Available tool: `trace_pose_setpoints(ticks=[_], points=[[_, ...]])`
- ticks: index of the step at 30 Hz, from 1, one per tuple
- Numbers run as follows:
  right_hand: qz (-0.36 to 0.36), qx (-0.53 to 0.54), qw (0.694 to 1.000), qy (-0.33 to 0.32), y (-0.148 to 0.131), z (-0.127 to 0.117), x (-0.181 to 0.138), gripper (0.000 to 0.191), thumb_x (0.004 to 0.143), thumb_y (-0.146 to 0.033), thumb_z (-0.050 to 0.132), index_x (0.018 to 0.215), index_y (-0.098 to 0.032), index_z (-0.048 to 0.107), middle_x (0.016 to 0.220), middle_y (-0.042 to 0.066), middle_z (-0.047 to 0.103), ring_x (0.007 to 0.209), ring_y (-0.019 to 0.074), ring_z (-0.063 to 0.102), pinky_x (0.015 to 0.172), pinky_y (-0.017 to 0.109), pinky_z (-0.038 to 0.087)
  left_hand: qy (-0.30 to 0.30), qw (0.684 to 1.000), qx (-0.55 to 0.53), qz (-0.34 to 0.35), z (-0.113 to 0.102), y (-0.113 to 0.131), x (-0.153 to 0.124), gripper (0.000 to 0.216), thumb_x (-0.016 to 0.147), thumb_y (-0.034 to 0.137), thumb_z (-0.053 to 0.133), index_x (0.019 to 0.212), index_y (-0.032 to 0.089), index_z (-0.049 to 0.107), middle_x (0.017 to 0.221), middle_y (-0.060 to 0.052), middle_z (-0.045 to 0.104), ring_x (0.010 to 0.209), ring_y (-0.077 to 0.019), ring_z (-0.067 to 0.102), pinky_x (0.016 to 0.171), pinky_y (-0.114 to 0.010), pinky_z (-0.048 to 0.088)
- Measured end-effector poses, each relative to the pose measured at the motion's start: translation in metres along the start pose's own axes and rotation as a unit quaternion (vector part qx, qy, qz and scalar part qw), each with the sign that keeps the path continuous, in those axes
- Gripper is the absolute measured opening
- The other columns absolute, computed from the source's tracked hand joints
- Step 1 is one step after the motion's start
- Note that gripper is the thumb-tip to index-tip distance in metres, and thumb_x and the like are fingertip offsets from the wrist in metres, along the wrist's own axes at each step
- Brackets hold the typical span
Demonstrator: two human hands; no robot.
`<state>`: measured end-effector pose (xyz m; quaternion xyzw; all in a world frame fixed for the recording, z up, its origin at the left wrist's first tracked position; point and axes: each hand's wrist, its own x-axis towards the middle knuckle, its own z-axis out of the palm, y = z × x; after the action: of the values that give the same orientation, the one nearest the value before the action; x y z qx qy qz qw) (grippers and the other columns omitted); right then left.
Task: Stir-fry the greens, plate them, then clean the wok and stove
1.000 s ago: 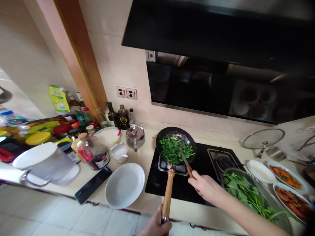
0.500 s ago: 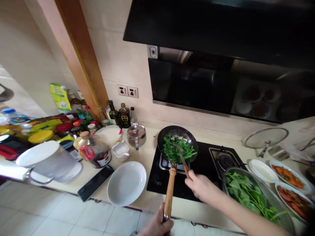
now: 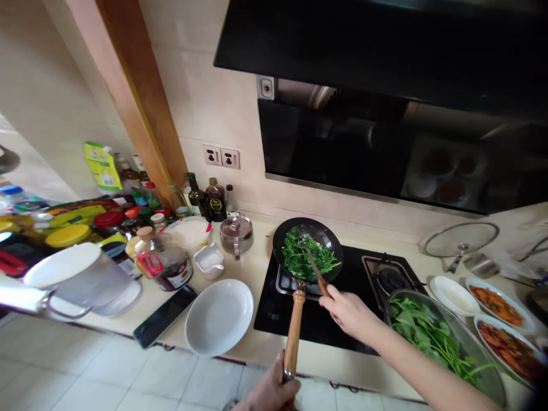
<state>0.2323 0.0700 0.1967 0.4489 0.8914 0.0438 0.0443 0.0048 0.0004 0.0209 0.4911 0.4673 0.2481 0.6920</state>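
Note:
A black wok (image 3: 280, 240) with a long wooden handle sits on the left burner of the cooktop, holding green leafy vegetables (image 3: 310, 257). My left hand (image 3: 276, 388) is wrapped round the end of the wok's handle at the lower middle. With my right hand (image 3: 346, 311) I grip the wooden handle of a spatula (image 3: 315, 268). Its metal end reaches down into the greens, and the tip is hidden among them. To the left of the wok handle is a white plate (image 3: 220, 317) with nothing on it.
A bowl of raw greens (image 3: 499, 385) stands under my right forearm. Two dishes of cooked food (image 3: 496, 302) and a small white plate (image 3: 454, 294) lie beyond it. A phone (image 3: 165, 317), a salt box (image 3: 209, 262), a glass teapot (image 3: 237, 234) and several jars fill the left. A range hood (image 3: 385, 57) hangs above.
The greens have shifted within the wok, bunching more toward its middle and covering the pale bits. My right hand and the spatula have moved slightly. My left hand keeps its hold.

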Motion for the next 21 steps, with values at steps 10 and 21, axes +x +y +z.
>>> trace_pose_setpoints(ticks=[10,21], points=[[-0.008,-0.067,0.997,0.027,0.008,0.030,-0.006,0.030,0.078,-0.002,0.047,0.099,-0.017,0.064,0.106,0.011,0.061,0.066,0.0149,0.060,0.059,0.026,0.042,0.017,1.000,-0.001,-0.012,0.002,0.005,-0.003,0.057,0.072,0.044,0.063,0.116,0.018,0.036,0.046,0.013,0.045,0.038,-0.0076,0.035,0.039,-0.022,0.027],[0.019,0.091,0.995,0.040,-0.007,0.005,0.000,0.030,0.071,-0.004,0.055,0.094,-0.021,0.065,0.095,0.003,0.057,0.060,0.0097,0.054,0.055,0.022,0.037,0.036,0.999,0.027,0.014,-0.015,-0.007,-0.003,0.065,0.071,0.046,0.070,0.123,0.018,0.042,0.059,0.009,0.048,0.051,-0.0093,0.043,0.051,-0.024,0.034]])
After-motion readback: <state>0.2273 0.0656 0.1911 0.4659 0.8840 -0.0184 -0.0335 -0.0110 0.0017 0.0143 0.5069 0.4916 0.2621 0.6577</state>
